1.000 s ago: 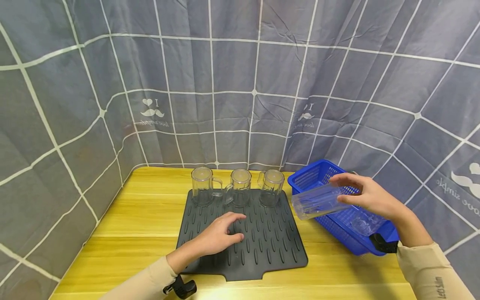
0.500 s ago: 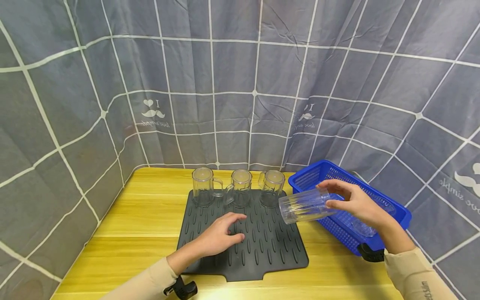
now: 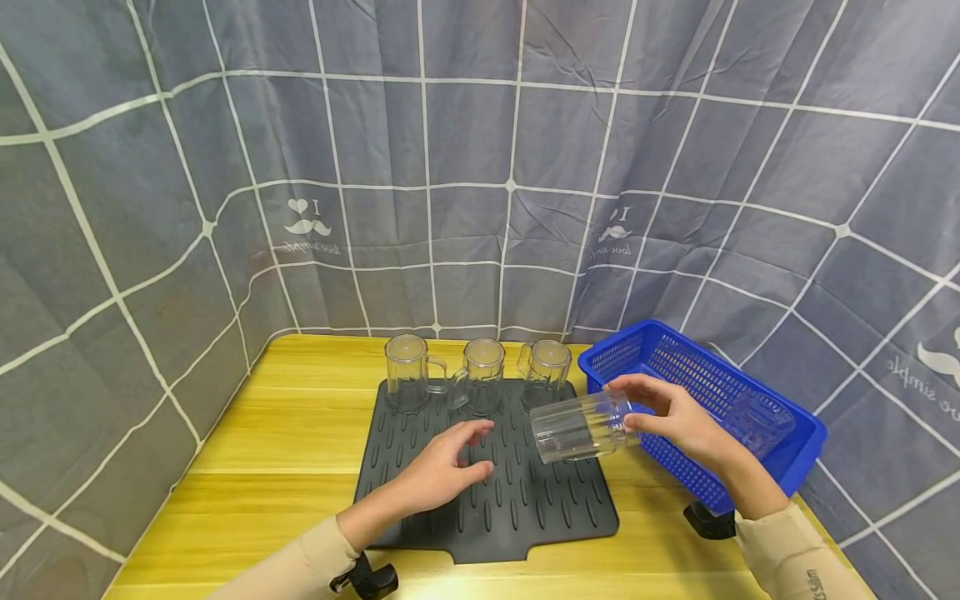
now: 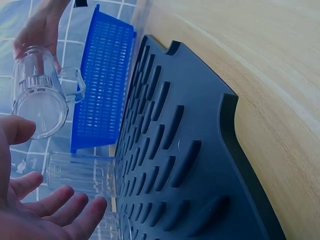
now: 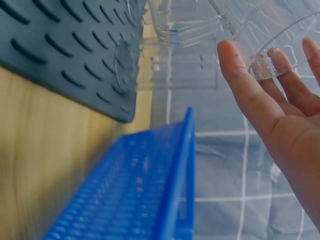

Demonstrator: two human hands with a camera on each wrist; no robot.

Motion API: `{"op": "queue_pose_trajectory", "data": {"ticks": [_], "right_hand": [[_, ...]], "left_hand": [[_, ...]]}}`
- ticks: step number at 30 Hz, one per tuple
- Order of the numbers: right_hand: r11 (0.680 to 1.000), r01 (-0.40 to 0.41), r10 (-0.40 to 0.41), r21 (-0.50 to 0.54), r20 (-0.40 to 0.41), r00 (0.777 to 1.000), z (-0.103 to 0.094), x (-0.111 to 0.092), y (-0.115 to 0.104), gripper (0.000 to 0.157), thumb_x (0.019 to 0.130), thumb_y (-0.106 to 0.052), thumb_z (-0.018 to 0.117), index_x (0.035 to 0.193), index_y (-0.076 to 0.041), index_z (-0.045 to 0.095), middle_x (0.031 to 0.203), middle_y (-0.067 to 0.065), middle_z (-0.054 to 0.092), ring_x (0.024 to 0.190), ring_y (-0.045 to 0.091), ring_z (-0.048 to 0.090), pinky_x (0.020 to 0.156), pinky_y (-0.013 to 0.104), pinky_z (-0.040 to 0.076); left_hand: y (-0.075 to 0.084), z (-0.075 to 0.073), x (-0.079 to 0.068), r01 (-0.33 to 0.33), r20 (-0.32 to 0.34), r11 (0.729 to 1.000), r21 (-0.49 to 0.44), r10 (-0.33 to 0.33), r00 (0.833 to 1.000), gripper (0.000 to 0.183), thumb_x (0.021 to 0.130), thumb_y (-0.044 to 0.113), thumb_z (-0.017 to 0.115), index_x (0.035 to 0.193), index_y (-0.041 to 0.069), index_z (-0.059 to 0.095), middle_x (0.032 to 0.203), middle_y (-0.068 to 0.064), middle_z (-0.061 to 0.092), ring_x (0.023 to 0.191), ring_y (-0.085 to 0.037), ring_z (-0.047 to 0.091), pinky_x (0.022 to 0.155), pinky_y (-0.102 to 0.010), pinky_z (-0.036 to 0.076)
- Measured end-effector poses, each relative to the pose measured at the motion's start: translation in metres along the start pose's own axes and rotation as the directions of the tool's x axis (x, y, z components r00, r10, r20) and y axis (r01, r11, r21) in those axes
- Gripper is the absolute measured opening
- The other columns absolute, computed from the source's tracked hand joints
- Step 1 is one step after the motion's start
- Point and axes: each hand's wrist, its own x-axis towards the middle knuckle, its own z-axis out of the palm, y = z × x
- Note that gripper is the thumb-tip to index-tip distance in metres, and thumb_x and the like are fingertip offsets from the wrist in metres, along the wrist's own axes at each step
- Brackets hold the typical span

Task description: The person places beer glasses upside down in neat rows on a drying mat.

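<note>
My right hand (image 3: 678,418) grips a clear glass mug (image 3: 576,427) by one end, fingers and thumb on either side. Tilted on its side, the mug is above the right part of the dark ridged drying mat (image 3: 495,492). Its handle (image 4: 75,84) shows in the left wrist view. Over the middle of the mat, my left hand (image 3: 442,471) holds nothing, its fingers apart and slightly bent. Three glass mugs, a left one (image 3: 407,375), a middle one (image 3: 482,377) and a right one (image 3: 545,373), stand along the mat's back edge.
A blue plastic basket (image 3: 675,462) sits right of the mat, with clear glassware (image 3: 757,421) in it. The wooden table (image 3: 262,467) extends left of the mat. A grey curtain (image 3: 465,225) with white lines hangs behind and at both sides.
My right hand has carried the glass mug left, from above the basket to above the mat's right side. The left hand has stayed nearly still.
</note>
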Motion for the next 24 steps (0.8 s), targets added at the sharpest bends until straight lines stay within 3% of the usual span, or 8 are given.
{"op": "queue_pose_trajectory", "data": {"ticks": [12,24], "right_hand": [[0.998,0.032,-0.032,0.055,-0.006,0.999,0.026,0.007,0.011,0.042,0.099,-0.005,0.062,0.139,-0.003,0.054,0.14,0.017,0.058,0.13,0.005,0.054,0.101,0.021,0.048],[0.974,0.029,-0.043,0.226,0.056,0.998,0.048,0.011,0.014,0.044,0.097,0.0,0.06,0.14,0.003,0.049,0.138,0.006,0.06,0.117,0.016,0.063,0.079,0.037,0.06]], "left_hand": [[0.007,0.003,0.003,0.008,-0.003,0.994,-0.113,-0.008,1.0,0.082,0.09,0.047,0.073,0.158,0.027,0.03,0.151,-0.002,0.046,0.132,-0.025,0.052,0.095,-0.042,0.052],[0.009,0.006,0.004,0.002,0.011,0.991,-0.137,-0.001,1.0,0.082,0.091,0.047,0.073,0.157,0.03,0.029,0.148,0.0,0.048,0.131,-0.022,0.053,0.097,-0.042,0.052]]}}
